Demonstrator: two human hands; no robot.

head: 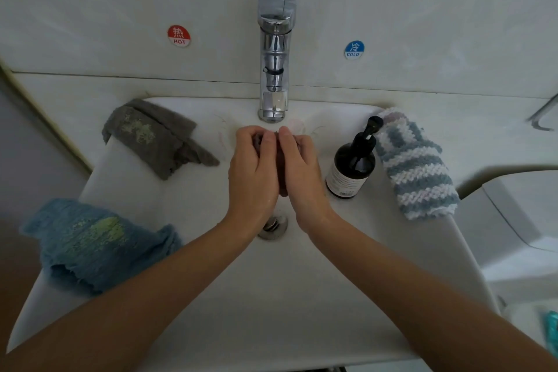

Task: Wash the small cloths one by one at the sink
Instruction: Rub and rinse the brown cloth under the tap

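You hold one small cloth (282, 166), dark and bunched, between both hands over the basin, just below the tap (274, 57). Your left hand (253, 166) and right hand (302, 169) each have a closed grip, fingers curled round the cloth, so most of it is hidden. No water stream is visible from the spout; whether the tap runs cannot be determined.

Status of the task: one cloth is in hand, at the rubbing or wringing step by the look of the grip. Judge it as partly complete.

Remaining items, as far as can be seen:
- The grey cloth (154, 136) lies on the left rear rim of the sink (302, 296) and carries pale stains.
- The blue cloth (90, 244) hangs over the left front rim and carries a yellow-green stain.
- The striped cloth (416, 163) lies on the right rim, just beside the soap bottle (351, 166). No stain is visible on it; whether it is already washed cannot be determined.

Treat the two stained cloths as still to be washed.
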